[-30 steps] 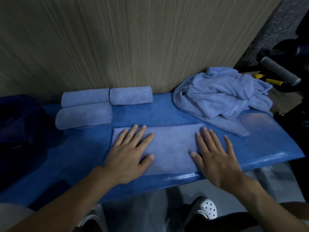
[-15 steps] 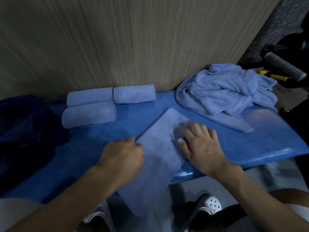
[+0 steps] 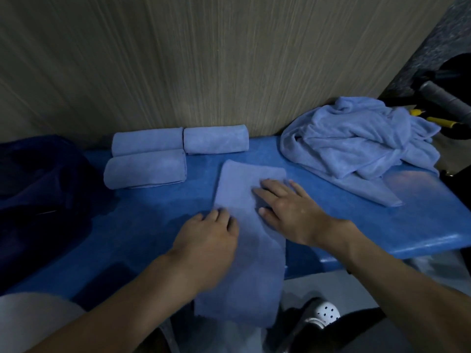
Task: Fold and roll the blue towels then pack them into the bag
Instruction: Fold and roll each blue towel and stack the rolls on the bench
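Observation:
A folded blue towel [image 3: 244, 250] lies as a long strip pointing away from me on the blue table [image 3: 382, 225], its near end hanging over the front edge. My left hand [image 3: 211, 240] has curled fingers at the strip's left edge and grips it. My right hand [image 3: 288, 207] presses flat on the strip's far half with straight fingers. Three rolled towels [image 3: 147, 141] [image 3: 216, 139] [image 3: 145, 169] lie at the back left. A heap of loose blue towels [image 3: 356, 141] sits at the back right. The dark blue bag [image 3: 38, 187] stands at the left.
A wood-grain wall [image 3: 204, 59] rises right behind the table. Yellow-handled tools [image 3: 441, 121] and a grey grip [image 3: 448, 100] lie past the right end. A white perforated shoe [image 3: 323, 312] shows below the table's front edge.
The folded towel has been turned from lying crosswise to pointing away from me, its near end now over the edge. My left hand went from flat to curled on its edge.

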